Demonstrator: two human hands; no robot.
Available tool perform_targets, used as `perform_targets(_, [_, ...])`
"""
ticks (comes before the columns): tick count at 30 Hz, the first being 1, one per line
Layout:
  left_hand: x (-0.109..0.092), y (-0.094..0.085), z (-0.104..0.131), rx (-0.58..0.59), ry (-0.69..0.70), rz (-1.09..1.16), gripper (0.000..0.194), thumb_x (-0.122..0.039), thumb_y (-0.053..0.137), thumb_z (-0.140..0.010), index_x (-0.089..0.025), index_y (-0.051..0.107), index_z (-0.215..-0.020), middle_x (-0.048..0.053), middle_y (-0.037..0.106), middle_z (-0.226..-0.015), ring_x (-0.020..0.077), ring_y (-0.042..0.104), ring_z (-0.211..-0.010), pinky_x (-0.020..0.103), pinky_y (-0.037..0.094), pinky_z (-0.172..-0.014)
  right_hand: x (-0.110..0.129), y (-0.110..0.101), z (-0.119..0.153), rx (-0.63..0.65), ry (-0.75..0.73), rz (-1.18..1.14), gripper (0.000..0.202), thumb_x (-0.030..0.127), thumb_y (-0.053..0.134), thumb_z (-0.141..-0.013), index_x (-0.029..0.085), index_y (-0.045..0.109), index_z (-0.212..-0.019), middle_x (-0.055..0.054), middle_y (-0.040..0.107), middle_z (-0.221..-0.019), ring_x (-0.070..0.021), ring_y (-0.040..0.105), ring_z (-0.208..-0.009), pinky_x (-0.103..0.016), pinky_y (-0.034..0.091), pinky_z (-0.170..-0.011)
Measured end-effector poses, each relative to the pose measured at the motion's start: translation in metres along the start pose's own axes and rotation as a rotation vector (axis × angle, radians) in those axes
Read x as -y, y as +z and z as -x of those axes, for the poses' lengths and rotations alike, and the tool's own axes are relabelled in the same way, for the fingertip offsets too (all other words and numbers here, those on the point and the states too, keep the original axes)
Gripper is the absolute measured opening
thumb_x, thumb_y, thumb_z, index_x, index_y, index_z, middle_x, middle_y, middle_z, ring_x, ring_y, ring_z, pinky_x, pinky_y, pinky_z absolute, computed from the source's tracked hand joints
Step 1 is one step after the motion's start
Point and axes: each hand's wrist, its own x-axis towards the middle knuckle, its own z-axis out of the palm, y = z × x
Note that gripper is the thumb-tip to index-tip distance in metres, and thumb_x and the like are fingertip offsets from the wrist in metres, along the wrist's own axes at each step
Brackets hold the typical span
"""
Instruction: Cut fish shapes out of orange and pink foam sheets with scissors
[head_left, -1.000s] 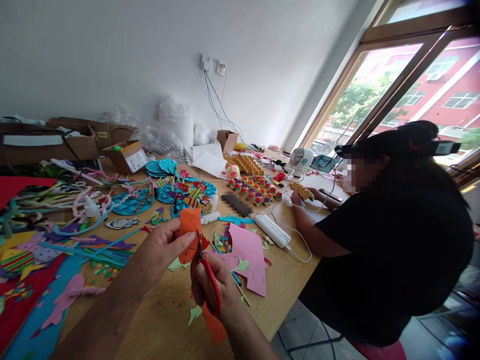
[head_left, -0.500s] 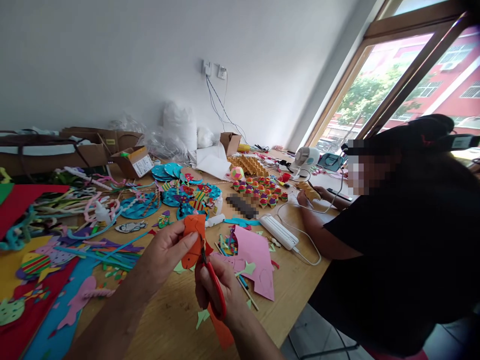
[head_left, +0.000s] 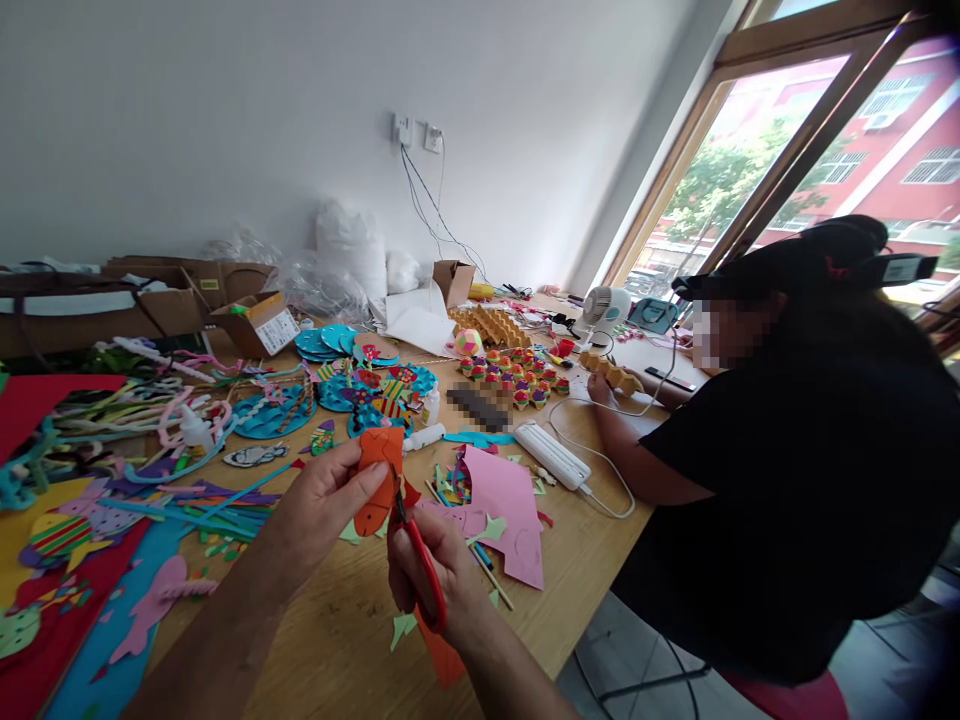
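Observation:
Pinched between the thumb and fingers of my left hand (head_left: 330, 505) is an orange foam sheet (head_left: 381, 455) with a fish outline drawn on it. My right hand (head_left: 442, 570) is closed around red-handled scissors (head_left: 429, 580), their blades at the sheet's right edge. A partly cut orange flap hangs beside the blades. Below my right hand another orange strip (head_left: 442, 652) shows, partly hidden by the hand. Green foam scraps (head_left: 403, 628) lie on the table beneath. Just right of my hands is a pink foam sheet (head_left: 506, 500) with pieces cut out of it.
A co-worker in black (head_left: 795, 450) sits at the right, holding a yellow egg-carton piece (head_left: 611, 372). A white power strip (head_left: 553, 456) and its cable lie between us. Blue plates (head_left: 274, 408), pipe cleaners (head_left: 112, 400) and foam fish (head_left: 154, 605) cover the left side.
The view has shifted slightly, so the surroundings sit a little further left. Both hands keep hold of the orange sheet and the scissors, with the blades still at the sheet's edge.

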Motion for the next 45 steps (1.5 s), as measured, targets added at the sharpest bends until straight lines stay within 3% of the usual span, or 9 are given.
perform_targets(16, [0.0, 0.001, -0.001, 0.029, -0.009, 0.034, 0.016, -0.032, 0.058, -0.082, -0.02, 0.067, -0.086, -0.003, 0.065, -0.072, 0.015, 0.056, -0.069, 0.022, 0.045, -0.064, -0.009, -0.002, 0.0, 0.042, -0.045, -0.062, 0.052, 0.07, 0.053, -0.08, 0.02, 0.045, -0.067, 0.006, 0.045, -0.045, -0.0069, 0.039, -0.037, -0.018, 0.028, -0.038])
perform_targets(23, [0.001, 0.001, -0.002, 0.016, 0.0, -0.01, 0.017, -0.034, 0.057, -0.081, -0.019, 0.066, -0.085, -0.002, 0.064, -0.073, 0.0166, 0.056, -0.071, 0.024, 0.046, -0.065, -0.003, 0.001, 0.0, -0.001, 0.017, -0.061, 0.058, 0.076, 0.054, -0.072, 0.02, 0.043, -0.062, 0.007, 0.043, -0.041, -0.0059, 0.035, -0.034, -0.017, 0.025, -0.035])
perform_targets(32, [0.002, 0.001, -0.001, 0.014, 0.012, -0.011, 0.017, -0.034, 0.057, -0.08, -0.02, 0.065, -0.084, -0.001, 0.064, -0.073, 0.0176, 0.058, -0.072, 0.025, 0.047, -0.066, -0.005, -0.001, 0.001, 0.002, -0.028, -0.019, 0.055, 0.072, 0.051, -0.079, 0.02, 0.043, -0.063, 0.007, 0.044, -0.041, -0.0054, 0.033, -0.034, -0.017, 0.026, -0.035])
perform_targets(45, [0.0, 0.001, 0.0, 0.014, -0.011, -0.015, 0.017, -0.036, 0.057, -0.08, -0.02, 0.063, -0.076, -0.002, 0.061, -0.067, 0.0173, 0.057, -0.068, 0.025, 0.045, -0.063, 0.002, 0.001, 0.002, -0.02, 0.023, -0.001, 0.058, 0.076, 0.052, -0.074, 0.021, 0.042, -0.058, 0.006, 0.042, -0.04, -0.0058, 0.032, -0.034, -0.018, 0.027, -0.035])
